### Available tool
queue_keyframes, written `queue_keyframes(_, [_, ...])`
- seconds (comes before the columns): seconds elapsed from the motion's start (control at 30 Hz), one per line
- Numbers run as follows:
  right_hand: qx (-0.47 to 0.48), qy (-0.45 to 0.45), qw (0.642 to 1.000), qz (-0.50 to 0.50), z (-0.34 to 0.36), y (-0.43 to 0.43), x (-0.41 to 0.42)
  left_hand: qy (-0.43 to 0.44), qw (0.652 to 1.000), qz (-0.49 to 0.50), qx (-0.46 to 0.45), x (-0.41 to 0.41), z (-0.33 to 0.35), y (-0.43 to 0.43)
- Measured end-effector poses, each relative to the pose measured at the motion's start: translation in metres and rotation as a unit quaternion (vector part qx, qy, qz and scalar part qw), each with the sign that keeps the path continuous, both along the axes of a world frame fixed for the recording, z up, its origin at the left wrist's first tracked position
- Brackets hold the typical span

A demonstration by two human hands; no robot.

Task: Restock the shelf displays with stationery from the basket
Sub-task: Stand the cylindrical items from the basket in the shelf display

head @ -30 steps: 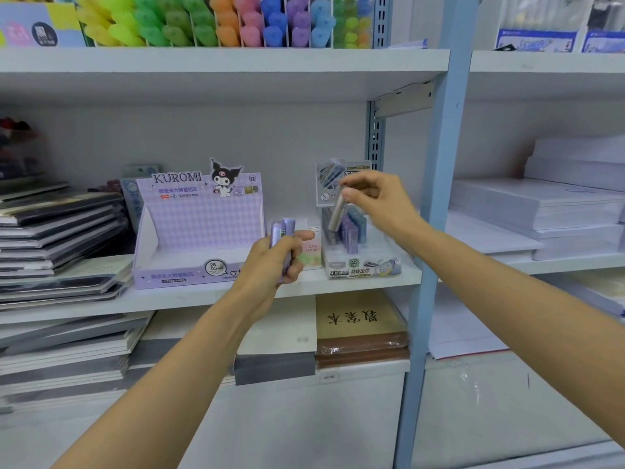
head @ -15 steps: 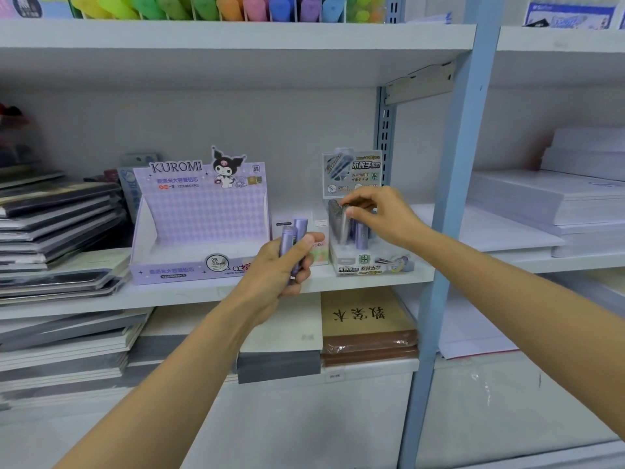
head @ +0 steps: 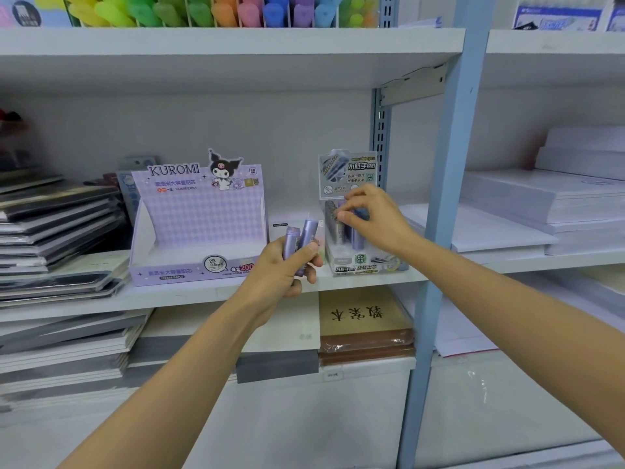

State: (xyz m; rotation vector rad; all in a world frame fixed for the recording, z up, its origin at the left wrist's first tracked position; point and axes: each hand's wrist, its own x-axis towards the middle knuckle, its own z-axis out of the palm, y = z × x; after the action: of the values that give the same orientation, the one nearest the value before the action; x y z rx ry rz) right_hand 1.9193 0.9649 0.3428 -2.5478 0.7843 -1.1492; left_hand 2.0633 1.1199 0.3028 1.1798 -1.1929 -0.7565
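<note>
Gripping two lilac plastic lead tubes [head: 306, 236] upright, we curl the fingers of our left hand [head: 280, 272] round them in front of the white metal shelf [head: 169, 296], between the purple Kuromi cardboard display box [head: 199, 225] and the small clear display box [head: 367, 265] of blue-grey tubes [head: 356, 236]. Our right hand [head: 372, 221] is over that small box, fingertips [head: 342, 216] bunched at the top of a tube standing inside it; we cannot tell whether they pinch it or only touch it.
</note>
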Motion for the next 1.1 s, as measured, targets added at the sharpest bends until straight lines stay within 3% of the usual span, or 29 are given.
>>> queue_keyframes(0.07, [0.028,-0.047,0.997,0.056,0.006,0.010,-0.007,-0.002,1.000,0.005,0.001,-0.003,0.001,0.001])
queue_keyframes(0.17, [0.139,-0.133,0.965,0.176,0.012,0.032,-0.017,-0.005,1.000,0.015,-0.005,-0.009,0.002,0.002])
queue_keyframes(0.23, [0.183,-0.133,0.950,0.217,0.012,0.044,-0.021,-0.010,1.000,0.016,-0.014,-0.014,0.004,0.003])
queue_keyframes(0.33, [0.187,-0.094,0.948,0.238,0.010,0.055,-0.027,-0.023,0.999,0.022,-0.014,-0.020,0.008,0.004])
queue_keyframes(0.53, [0.197,-0.219,0.925,0.241,0.005,0.057,-0.044,0.113,0.990,0.080,-0.017,-0.024,0.016,0.007])
queue_keyframes(0.73, [0.199,-0.176,0.930,0.253,-0.014,0.066,-0.046,0.175,0.979,0.094,-0.051,-0.039,0.020,0.010])
queue_keyframes(0.87, [0.214,-0.125,0.924,0.291,-0.015,0.071,-0.053,0.120,0.986,0.097,-0.069,-0.045,0.021,0.015])
queue_keyframes(1.03, [0.183,-0.151,0.946,0.222,-0.003,0.073,-0.059,0.024,0.996,0.057,-0.057,-0.050,0.023,0.019])
queue_keyframes(1.1, [0.183,-0.108,0.950,0.227,0.002,0.073,-0.060,-0.001,0.998,0.041,-0.047,-0.053,0.022,0.018])
